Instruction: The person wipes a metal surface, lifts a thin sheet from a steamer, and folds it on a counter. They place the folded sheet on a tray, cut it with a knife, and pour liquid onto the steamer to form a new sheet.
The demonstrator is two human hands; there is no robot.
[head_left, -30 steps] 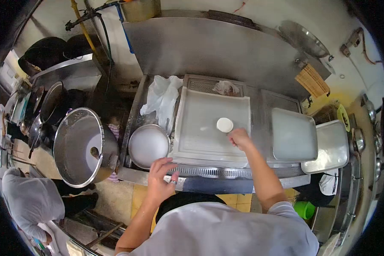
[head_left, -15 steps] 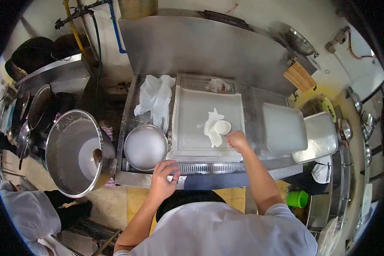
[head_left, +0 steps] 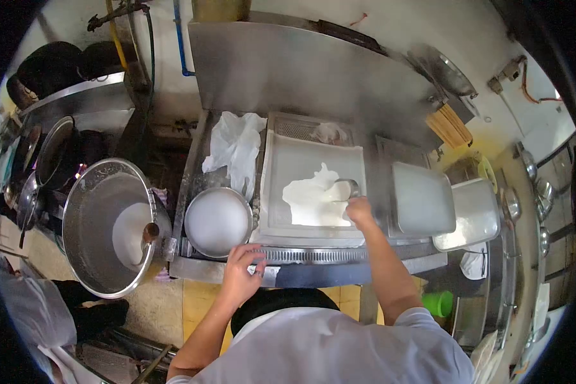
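My right hand [head_left: 360, 210] is closed on the handle of a ladle [head_left: 354, 187], whose bowl is tipped over a square tray lined with pale cloth [head_left: 269, 211]. White liquid batter [head_left: 310, 201] lies in an irregular pool on the lined surface, beneath and left of the ladle. My left hand [head_left: 242, 276] holds nothing; its fingers rest, apart, on the counter's front edge by a ribbed metal strip [head_left: 307, 255]. Just beyond that hand sits a round metal pan [head_left: 218, 222], its inside pale and hazy.
A large metal pot [head_left: 86, 205] with white liquid and a brown-tipped handle stands left. A plastic bag [head_left: 233, 144] lies behind the round pan. Two rectangular trays [head_left: 425, 198] overlap at right. Steam drifts before the metal backsplash [head_left: 288, 77]. Another person's sleeve [head_left: 38, 307] shows lower left.
The batter pool has spread wider, mostly left and toward me. The ladle has tipped from upright to tilted and shifted slightly right with my right hand. My left hand stays at the edge.
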